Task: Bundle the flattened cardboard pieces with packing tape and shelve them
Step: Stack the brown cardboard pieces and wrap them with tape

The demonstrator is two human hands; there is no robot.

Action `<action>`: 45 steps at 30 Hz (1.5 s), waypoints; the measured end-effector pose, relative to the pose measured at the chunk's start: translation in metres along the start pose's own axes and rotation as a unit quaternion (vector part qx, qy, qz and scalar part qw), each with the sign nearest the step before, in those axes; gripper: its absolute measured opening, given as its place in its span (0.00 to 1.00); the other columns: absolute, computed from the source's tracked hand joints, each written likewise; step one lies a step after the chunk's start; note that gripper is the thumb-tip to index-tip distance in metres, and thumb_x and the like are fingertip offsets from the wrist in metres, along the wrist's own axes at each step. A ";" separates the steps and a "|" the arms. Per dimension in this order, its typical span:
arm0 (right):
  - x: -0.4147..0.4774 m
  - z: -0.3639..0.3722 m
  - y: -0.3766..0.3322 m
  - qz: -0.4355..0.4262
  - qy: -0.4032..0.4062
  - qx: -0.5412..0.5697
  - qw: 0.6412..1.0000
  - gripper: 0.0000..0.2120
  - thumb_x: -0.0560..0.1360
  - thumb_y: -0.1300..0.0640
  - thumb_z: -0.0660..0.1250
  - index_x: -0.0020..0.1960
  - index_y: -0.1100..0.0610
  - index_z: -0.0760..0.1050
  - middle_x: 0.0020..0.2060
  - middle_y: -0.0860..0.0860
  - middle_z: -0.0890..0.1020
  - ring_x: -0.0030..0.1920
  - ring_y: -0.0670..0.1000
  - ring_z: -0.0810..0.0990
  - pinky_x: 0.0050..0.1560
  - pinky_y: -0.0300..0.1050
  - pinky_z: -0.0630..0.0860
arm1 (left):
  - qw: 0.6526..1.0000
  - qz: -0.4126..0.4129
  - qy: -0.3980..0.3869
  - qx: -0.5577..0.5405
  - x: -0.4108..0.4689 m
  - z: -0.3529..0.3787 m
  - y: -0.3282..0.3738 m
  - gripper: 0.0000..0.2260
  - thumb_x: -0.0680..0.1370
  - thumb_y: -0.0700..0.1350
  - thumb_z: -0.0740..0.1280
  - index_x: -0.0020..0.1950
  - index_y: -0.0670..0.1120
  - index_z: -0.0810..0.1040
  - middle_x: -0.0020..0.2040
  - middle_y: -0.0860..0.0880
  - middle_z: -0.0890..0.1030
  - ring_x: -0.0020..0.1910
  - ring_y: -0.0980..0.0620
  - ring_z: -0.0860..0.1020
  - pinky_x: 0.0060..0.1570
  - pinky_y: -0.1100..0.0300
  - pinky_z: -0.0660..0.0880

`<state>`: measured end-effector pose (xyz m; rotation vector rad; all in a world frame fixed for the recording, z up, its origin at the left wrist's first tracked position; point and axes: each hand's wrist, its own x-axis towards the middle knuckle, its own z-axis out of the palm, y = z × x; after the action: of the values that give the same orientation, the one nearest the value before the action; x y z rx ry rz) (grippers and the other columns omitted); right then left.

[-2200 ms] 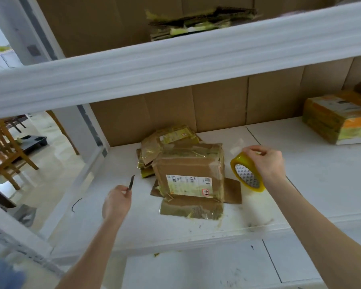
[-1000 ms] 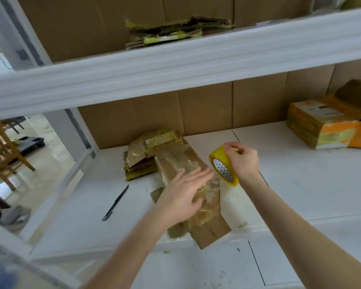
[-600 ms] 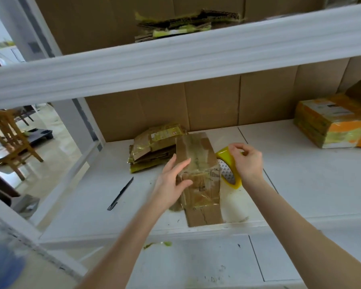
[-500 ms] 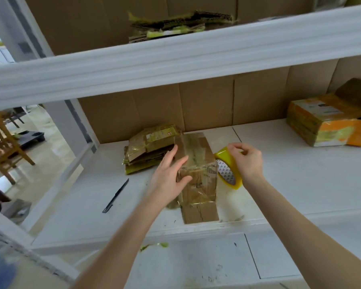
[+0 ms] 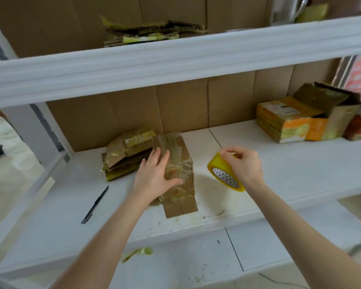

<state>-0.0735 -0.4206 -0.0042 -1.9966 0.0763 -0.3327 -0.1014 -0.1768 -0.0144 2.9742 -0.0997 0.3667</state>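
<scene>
A white shelf (image 5: 279, 170) spans the frame, and at its centre lies the cardboard bundle (image 5: 181, 147), flattened and taped, touching a second flattened stack (image 5: 125, 159) on its left. Orange boxes (image 5: 283, 126) sit at the right edge, and another flat pile (image 5: 150, 32) rests on the upper shelf at top centre. The left hand (image 5: 154, 174) lies flat on the bundle with fingers spread, the right hand (image 5: 246, 165) just right of it grips a yellow tape roll (image 5: 225, 174), and a thin black blade (image 5: 95, 202) lies at lower left.

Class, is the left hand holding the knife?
No, the left hand rests flat on the cardboard bundle; the knife lies apart on the shelf.
</scene>
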 end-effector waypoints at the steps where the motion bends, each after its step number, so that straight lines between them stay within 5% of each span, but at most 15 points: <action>1: -0.003 -0.002 -0.002 -0.007 0.000 -0.013 1.000 0.06 0.73 0.45 0.70 0.38 0.39 0.78 0.43 0.45 0.82 0.46 0.50 0.79 0.39 0.41 0.72 | 0.999 -0.008 0.033 -0.033 -0.001 -0.007 0.006 0.43 0.71 0.69 0.62 0.78 0.51 0.51 0.78 0.49 0.52 0.77 0.50 0.51 0.73 0.52 0.52; 3: -0.010 -0.006 -0.007 -0.025 0.003 -0.034 0.999 0.08 0.73 0.45 0.70 0.35 0.37 0.77 0.41 0.44 0.81 0.45 0.50 0.79 0.40 0.43 0.72 | 0.981 0.000 0.117 -0.154 -0.004 -0.020 0.028 0.42 0.69 0.71 0.61 0.77 0.51 0.57 0.75 0.51 0.62 0.73 0.53 0.61 0.68 0.57 0.61; 6: -0.020 -0.005 -0.017 -0.074 0.007 -0.091 0.993 0.06 0.73 0.44 0.69 0.37 0.38 0.77 0.40 0.44 0.81 0.45 0.51 0.79 0.40 0.43 0.72 | 0.944 0.010 0.116 -0.309 -0.003 -0.034 0.065 0.37 0.66 0.69 0.66 0.70 0.51 0.70 0.61 0.56 0.77 0.60 0.60 0.74 0.56 0.67 0.71; 8: -0.027 -0.004 -0.021 -0.112 -0.001 -0.111 0.987 0.03 0.73 0.44 0.69 0.41 0.39 0.80 0.41 0.45 0.83 0.46 0.51 0.80 0.40 0.43 0.72 | 0.936 -0.002 0.105 -0.335 -0.002 -0.037 0.080 0.22 0.68 0.62 0.71 0.58 0.53 0.79 0.46 0.61 0.80 0.46 0.66 0.78 0.43 0.77 0.70; 10: -0.031 -0.005 -0.022 -0.128 -0.013 -0.120 0.984 0.05 0.73 0.43 0.69 0.47 0.40 0.81 0.42 0.45 0.83 0.47 0.51 0.80 0.40 0.42 0.72 | 0.929 -0.010 0.125 -0.349 -0.001 -0.037 0.085 0.04 0.71 0.52 0.73 0.42 0.54 0.81 0.34 0.59 0.80 0.35 0.66 0.78 0.34 0.75 0.71; 11: -0.032 -0.006 -0.021 -0.130 -0.025 -0.121 0.984 0.09 0.73 0.42 0.69 0.52 0.40 0.81 0.44 0.45 0.83 0.48 0.51 0.80 0.43 0.43 0.73 | 0.921 -0.020 0.130 -0.366 -0.001 -0.036 0.084 0.05 0.73 0.48 0.73 0.38 0.53 0.80 0.31 0.58 0.80 0.32 0.64 0.78 0.33 0.73 0.72; 13: -0.032 -0.011 -0.020 -0.098 -0.079 -0.062 0.990 0.23 0.70 0.42 0.72 0.64 0.40 0.73 0.45 0.47 0.82 0.49 0.50 0.79 0.49 0.44 0.76 | 0.899 -0.052 0.115 -0.419 -0.001 -0.037 0.083 0.06 0.74 0.45 0.72 0.37 0.50 0.81 0.30 0.53 0.81 0.29 0.59 0.79 0.32 0.67 0.76; 15: -0.031 -0.020 -0.016 -0.043 -0.181 0.053 0.981 0.31 0.67 0.43 0.76 0.67 0.44 0.70 0.44 0.49 0.81 0.48 0.49 0.80 0.48 0.43 0.78 | 0.887 -0.069 0.101 -0.446 0.000 -0.040 0.083 0.05 0.74 0.44 0.71 0.38 0.47 0.83 0.31 0.50 0.82 0.29 0.56 0.80 0.34 0.63 0.78; 18: -0.034 -0.031 0.004 -0.018 -0.360 0.160 0.919 0.20 0.66 0.46 0.76 0.55 0.54 0.81 0.46 0.53 0.85 0.49 0.51 0.83 0.50 0.41 0.78 | 0.892 -0.076 0.090 -0.437 0.000 -0.044 0.082 0.05 0.74 0.45 0.71 0.39 0.47 0.83 0.32 0.50 0.82 0.31 0.57 0.79 0.35 0.62 0.75; 20: -0.039 -0.032 0.016 -0.020 -0.409 0.197 0.891 0.17 0.68 0.52 0.73 0.53 0.59 0.81 0.48 0.55 0.85 0.51 0.52 0.83 0.55 0.41 0.77 | 0.894 -0.083 0.095 -0.430 -0.002 -0.048 0.079 0.06 0.74 0.45 0.71 0.38 0.49 0.83 0.32 0.52 0.82 0.31 0.59 0.78 0.36 0.62 0.74; 26: -0.035 -0.045 0.008 -0.096 -0.337 0.189 0.917 0.14 0.67 0.50 0.76 0.47 0.57 0.81 0.39 0.51 0.83 0.41 0.48 0.80 0.43 0.39 0.75 | 0.916 -0.093 0.107 -0.374 -0.017 -0.055 0.062 0.07 0.75 0.44 0.71 0.37 0.52 0.82 0.33 0.53 0.82 0.33 0.55 0.80 0.34 0.65 0.78; 30: -0.033 -0.055 -0.002 -0.142 -0.376 0.143 0.904 0.16 0.66 0.47 0.72 0.53 0.47 0.80 0.47 0.49 0.84 0.48 0.48 0.82 0.51 0.42 0.78 | 0.891 -0.125 0.115 -0.422 -0.025 -0.053 0.058 0.06 0.75 0.41 0.70 0.39 0.48 0.82 0.34 0.47 0.83 0.34 0.54 0.82 0.31 0.66 0.76; 37: -0.018 -0.058 -0.004 -0.203 -0.312 -0.039 0.927 0.08 0.72 0.47 0.72 0.49 0.38 0.76 0.42 0.35 0.80 0.46 0.34 0.77 0.41 0.26 0.72 | 0.869 -0.172 0.155 -0.437 -0.039 -0.050 0.039 0.05 0.75 0.41 0.70 0.40 0.47 0.83 0.30 0.51 0.82 0.30 0.57 0.81 0.30 0.67 0.76; 42: -0.018 -0.065 0.007 -0.123 -0.427 0.101 0.890 0.18 0.68 0.46 0.70 0.58 0.45 0.78 0.50 0.43 0.83 0.52 0.44 0.81 0.49 0.37 0.78 | 0.857 -0.193 0.162 -0.450 -0.043 -0.050 0.032 0.04 0.75 0.41 0.71 0.41 0.45 0.83 0.29 0.50 0.82 0.29 0.56 0.80 0.30 0.66 0.77; 45: -0.019 -0.067 0.013 -0.112 -0.429 0.122 0.888 0.19 0.69 0.48 0.70 0.59 0.47 0.78 0.51 0.42 0.83 0.52 0.43 0.81 0.47 0.35 0.77 | 0.858 -0.192 0.167 -0.446 -0.046 -0.051 0.030 0.07 0.75 0.40 0.71 0.38 0.49 0.82 0.29 0.51 0.82 0.29 0.56 0.80 0.30 0.66 0.77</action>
<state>-0.1083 -0.4812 0.0077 -1.7404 -0.7259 0.4029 -0.1603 -0.1969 0.0274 1.9167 0.2840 0.5770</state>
